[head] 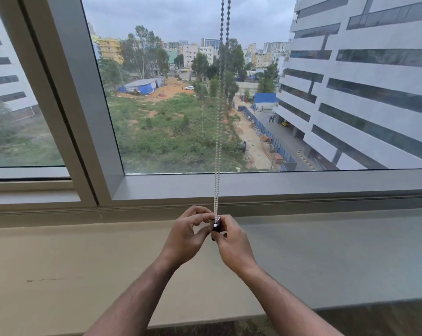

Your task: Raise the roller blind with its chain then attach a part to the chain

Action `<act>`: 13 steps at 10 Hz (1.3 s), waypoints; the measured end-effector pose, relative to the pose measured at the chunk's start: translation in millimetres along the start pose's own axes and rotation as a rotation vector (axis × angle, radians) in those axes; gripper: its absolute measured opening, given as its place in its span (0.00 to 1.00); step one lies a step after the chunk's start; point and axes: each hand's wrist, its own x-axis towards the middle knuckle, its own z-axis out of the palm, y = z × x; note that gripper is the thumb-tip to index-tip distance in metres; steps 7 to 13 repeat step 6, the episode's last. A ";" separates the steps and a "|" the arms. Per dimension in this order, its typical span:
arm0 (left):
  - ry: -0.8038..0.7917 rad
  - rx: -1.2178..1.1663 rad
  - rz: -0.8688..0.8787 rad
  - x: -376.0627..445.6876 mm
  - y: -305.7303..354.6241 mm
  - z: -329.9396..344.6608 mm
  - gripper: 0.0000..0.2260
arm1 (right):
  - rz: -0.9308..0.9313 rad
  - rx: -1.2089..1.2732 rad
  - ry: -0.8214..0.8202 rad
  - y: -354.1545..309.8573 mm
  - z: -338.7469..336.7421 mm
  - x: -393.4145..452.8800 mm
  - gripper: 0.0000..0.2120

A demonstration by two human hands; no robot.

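While your left hand (188,235) and right hand (231,243) pinch the small dark part (216,224) at the chain (218,146) bottom above the sill (84,258), it seems half-threaded, steadied for fitting.

The bead chain (220,117) runs out of the top edge of the frame, so the roller blind it hangs from is out of sight. Its lowest beads vanish into a small dark part (216,224) at lower centre, which is mostly covered by the fingertips of the left hand (188,235) and right hand (231,241); its shape and how it meets the chain cannot be told. Both forearms are cut off by the bottom edge.
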 end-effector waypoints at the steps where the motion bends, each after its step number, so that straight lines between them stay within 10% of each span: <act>1: -0.004 0.013 0.007 2.2 -0.6 -2.2 0.14 | 0.004 -0.027 -0.018 -2.7 -2.2 2.9 0.11; 5: 0.199 0.208 0.104 71.4 29.9 -39.2 0.16 | -0.132 -0.373 -0.102 -46.7 -53.7 48.6 0.27; 13: 0.276 0.309 0.127 98.7 47.2 -51.7 0.16 | -0.203 -0.444 -0.001 -64.5 -68.7 67.7 0.27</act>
